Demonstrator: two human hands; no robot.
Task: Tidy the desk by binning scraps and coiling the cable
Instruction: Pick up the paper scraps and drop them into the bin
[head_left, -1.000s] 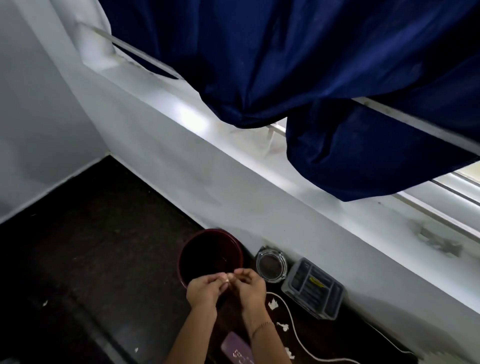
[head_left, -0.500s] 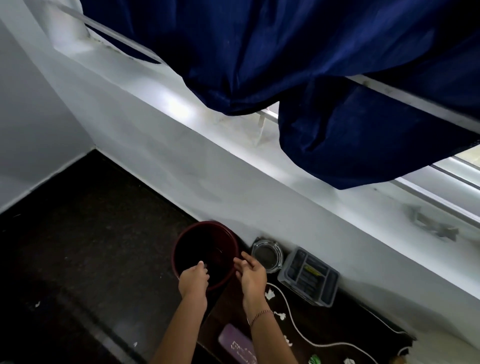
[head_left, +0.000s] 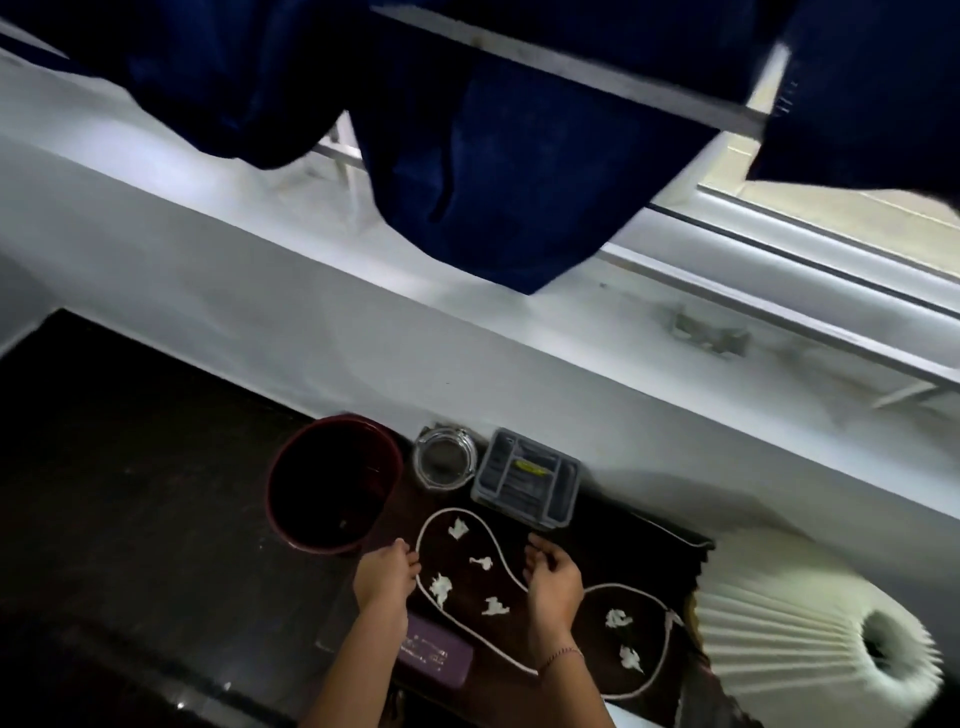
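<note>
A dark red bin (head_left: 332, 483) stands on the floor at the left end of the dark desk (head_left: 639, 535). A white cable (head_left: 506, 564) snakes over the desk in loose loops. Several white paper scraps lie inside the loops, one (head_left: 457, 529) near the top, another (head_left: 440, 587) close to my left hand, more (head_left: 618, 618) on the right. My left hand (head_left: 385, 574) hovers by the cable's left bend, fingers slightly apart, holding nothing. My right hand (head_left: 553, 577) rests over the cable's middle with curled fingers; no grip on anything shows.
A glass ashtray (head_left: 445, 462) and a grey compartment tray (head_left: 525, 483) sit at the desk's back edge against the white wall. A purple case (head_left: 436, 649) lies near my left forearm. A white pleated lampshade (head_left: 810, 639) stands at the right. Blue curtains (head_left: 493, 156) hang above.
My hands have drawn back from over the bin and moved apart, down to the desk on either side of the cable loop. The view has tilted down and right, showing more desk.
</note>
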